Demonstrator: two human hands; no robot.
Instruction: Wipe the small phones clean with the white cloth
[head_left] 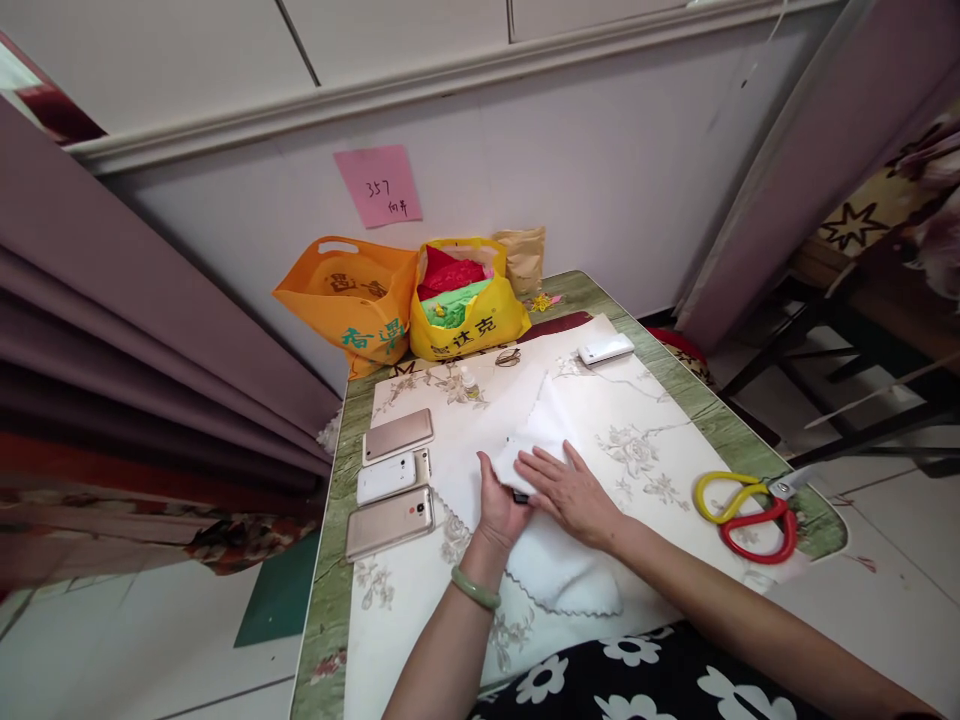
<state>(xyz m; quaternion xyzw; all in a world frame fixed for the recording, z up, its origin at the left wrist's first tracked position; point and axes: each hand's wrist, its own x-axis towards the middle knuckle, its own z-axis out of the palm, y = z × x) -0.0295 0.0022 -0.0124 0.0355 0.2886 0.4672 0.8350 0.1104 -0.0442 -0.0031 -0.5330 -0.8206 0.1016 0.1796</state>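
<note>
My left hand (504, 512), with a green bangle on its wrist, is closed from below around a phone (520, 496) mostly covered by cloth. Only a dark edge of the phone shows between my hands. A white cloth (566, 580) with a scalloped edge lies across the table, and part of it is folded up over the phone. From the right, my right hand (574, 495) presses its fingers onto the folded cloth, holding it against the phone.
Several phones lie on the left, including a rose-gold one (397, 437) and a gold one (390, 525). A white phone (606, 349) is at the back right. Scissors (757, 512) lie at the right edge. Behind stand an orange bag (345, 300) and a filled yellow bag (480, 325).
</note>
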